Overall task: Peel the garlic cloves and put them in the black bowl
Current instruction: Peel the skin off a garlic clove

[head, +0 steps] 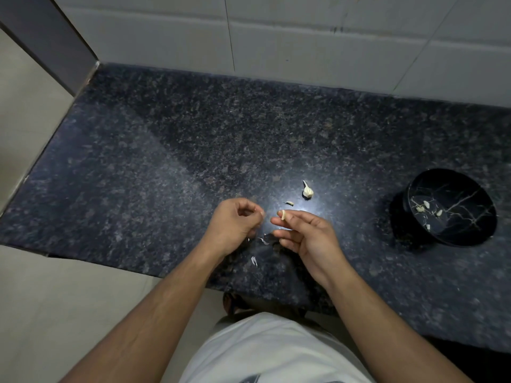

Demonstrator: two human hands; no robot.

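Both forearms reach forward; left hand (233, 222) curls its fingers, right hand (305, 234) pinches thumb to forefinger, hands near each other.

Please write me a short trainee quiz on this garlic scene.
1. True or false: the black bowl already holds some cloves.
2. Which hand pinches a garlic clove? A) left hand B) right hand
3. Fill in: bits of peel lie on the ____ below the hands.

Key: 1 true. 2 B. 3 counter.
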